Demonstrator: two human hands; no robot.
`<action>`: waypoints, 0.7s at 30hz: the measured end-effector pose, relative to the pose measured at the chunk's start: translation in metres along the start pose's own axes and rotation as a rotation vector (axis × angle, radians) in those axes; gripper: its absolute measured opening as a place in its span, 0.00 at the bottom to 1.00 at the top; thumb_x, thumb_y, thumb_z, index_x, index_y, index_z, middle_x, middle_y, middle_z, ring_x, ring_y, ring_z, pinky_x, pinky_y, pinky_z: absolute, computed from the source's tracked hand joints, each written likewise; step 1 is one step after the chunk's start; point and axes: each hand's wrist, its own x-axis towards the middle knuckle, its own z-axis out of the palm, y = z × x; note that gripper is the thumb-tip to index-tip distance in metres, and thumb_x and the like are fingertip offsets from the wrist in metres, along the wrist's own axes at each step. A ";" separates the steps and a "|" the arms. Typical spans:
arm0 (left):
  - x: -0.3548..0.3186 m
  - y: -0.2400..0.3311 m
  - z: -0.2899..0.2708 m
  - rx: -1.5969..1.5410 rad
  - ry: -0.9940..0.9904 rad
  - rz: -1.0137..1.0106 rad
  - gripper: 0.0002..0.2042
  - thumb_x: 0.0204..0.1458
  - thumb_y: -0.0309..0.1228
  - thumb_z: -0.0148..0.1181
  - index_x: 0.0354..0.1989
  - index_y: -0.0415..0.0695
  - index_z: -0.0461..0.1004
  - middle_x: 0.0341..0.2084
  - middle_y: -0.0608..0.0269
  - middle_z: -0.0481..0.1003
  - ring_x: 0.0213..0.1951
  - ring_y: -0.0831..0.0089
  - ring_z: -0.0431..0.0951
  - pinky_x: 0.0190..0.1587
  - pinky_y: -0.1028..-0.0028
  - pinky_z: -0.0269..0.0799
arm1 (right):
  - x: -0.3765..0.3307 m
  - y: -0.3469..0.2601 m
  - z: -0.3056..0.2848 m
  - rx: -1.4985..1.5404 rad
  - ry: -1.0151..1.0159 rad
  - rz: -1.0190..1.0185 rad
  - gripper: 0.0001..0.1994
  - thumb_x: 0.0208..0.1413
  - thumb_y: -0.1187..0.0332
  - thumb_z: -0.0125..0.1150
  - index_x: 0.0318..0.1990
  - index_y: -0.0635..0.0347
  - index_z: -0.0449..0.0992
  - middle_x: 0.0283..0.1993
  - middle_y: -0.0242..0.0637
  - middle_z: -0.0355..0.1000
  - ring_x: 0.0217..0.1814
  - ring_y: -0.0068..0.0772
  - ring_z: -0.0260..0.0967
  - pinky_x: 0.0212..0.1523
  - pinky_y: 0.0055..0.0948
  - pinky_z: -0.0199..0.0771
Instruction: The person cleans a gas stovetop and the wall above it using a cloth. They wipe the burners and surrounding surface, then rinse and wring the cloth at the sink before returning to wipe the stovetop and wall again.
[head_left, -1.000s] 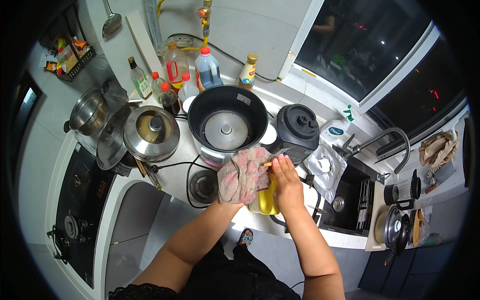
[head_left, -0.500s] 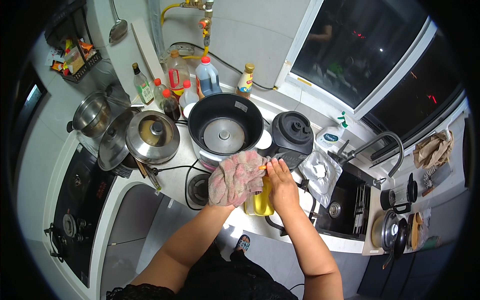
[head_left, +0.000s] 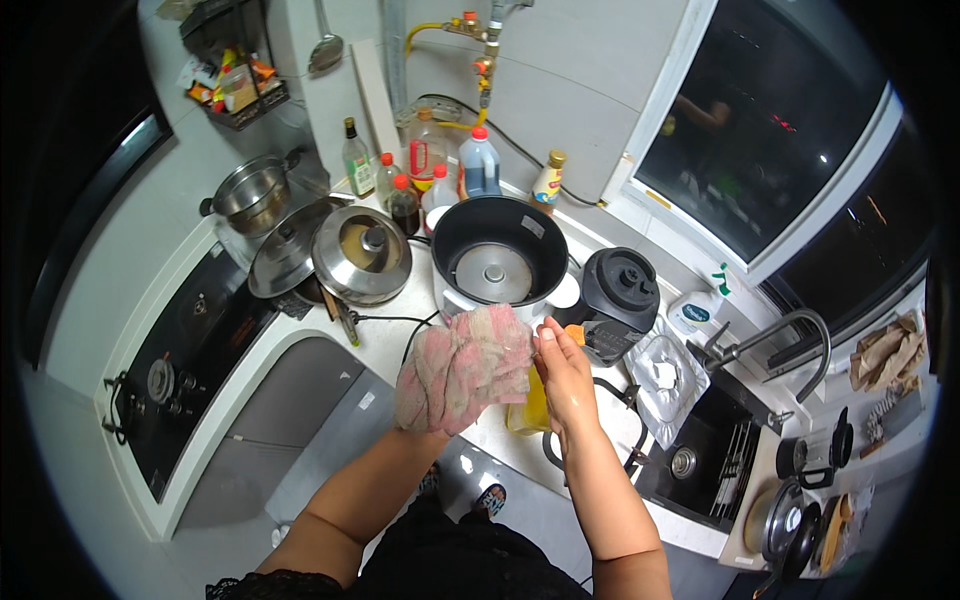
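Observation:
A pink-and-grey cloth (head_left: 465,370) is draped over my left hand (head_left: 428,440), hiding its fingers; only the wrist shows below. Close to the cloth's right edge is my right hand (head_left: 566,385), fingers bent and held together. A small orange piece (head_left: 575,334) shows at the far side of these fingers; its kind is unclear. Below the hands, a yellow container (head_left: 530,412) stands on the white counter, partly covered by cloth and hand. Just beyond the cloth sits a large cooker pot (head_left: 499,225), lidless, with a black inside and a round metal plate at its bottom.
A black appliance base (head_left: 620,290) stands right of the pot, before a foil-like bag (head_left: 668,385) and the sink (head_left: 690,475). Lidded metal pots (head_left: 362,255), several bottles (head_left: 405,205) and a stove (head_left: 190,350) are to the left. A cable (head_left: 395,318) crosses the counter.
The view has shifted, so the surroundings sit farther right. The cloth is spread wider toward the left. My right hand has turned, and the orange piece now shows at its other side.

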 end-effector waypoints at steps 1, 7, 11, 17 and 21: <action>0.000 0.000 0.005 0.083 0.035 0.034 0.25 0.57 0.44 0.41 0.59 0.40 0.59 0.55 0.49 0.64 0.57 0.50 0.64 0.58 0.51 0.63 | 0.007 0.004 -0.004 -0.040 -0.047 0.033 0.26 0.63 0.60 0.54 0.65 0.62 0.59 0.51 0.32 0.69 0.51 0.25 0.67 0.57 0.25 0.63; -0.004 0.006 0.029 1.295 0.365 0.203 0.25 0.48 0.46 0.55 0.51 0.44 0.67 0.44 0.55 0.70 0.48 0.56 0.69 0.50 0.59 0.68 | 0.012 0.003 -0.001 0.183 -0.154 0.220 0.25 0.64 0.53 0.50 0.61 0.62 0.63 0.56 0.41 0.69 0.56 0.37 0.68 0.58 0.37 0.66; -0.034 -0.015 0.014 1.717 0.522 0.184 0.23 0.47 0.48 0.58 0.47 0.45 0.70 0.40 0.59 0.73 0.45 0.59 0.72 0.48 0.62 0.70 | -0.013 -0.004 0.003 0.434 -0.261 0.556 0.25 0.62 0.49 0.49 0.55 0.62 0.68 0.55 0.45 0.69 0.57 0.43 0.68 0.57 0.45 0.68; -0.094 -0.017 -0.029 0.379 0.550 0.095 0.35 0.54 0.63 0.42 0.56 0.43 0.66 0.55 0.54 0.68 0.58 0.52 0.65 0.62 0.54 0.59 | -0.032 0.017 0.002 0.388 -0.195 0.374 0.20 0.63 0.55 0.52 0.50 0.63 0.70 0.49 0.45 0.72 0.50 0.42 0.72 0.52 0.43 0.72; -0.155 0.001 -0.062 -0.398 0.303 0.154 0.42 0.53 0.66 0.40 0.62 0.40 0.60 0.60 0.49 0.63 0.63 0.51 0.60 0.65 0.52 0.52 | -0.035 0.038 0.029 0.255 -0.316 0.321 0.18 0.63 0.56 0.52 0.46 0.64 0.72 0.41 0.42 0.75 0.41 0.35 0.74 0.44 0.36 0.75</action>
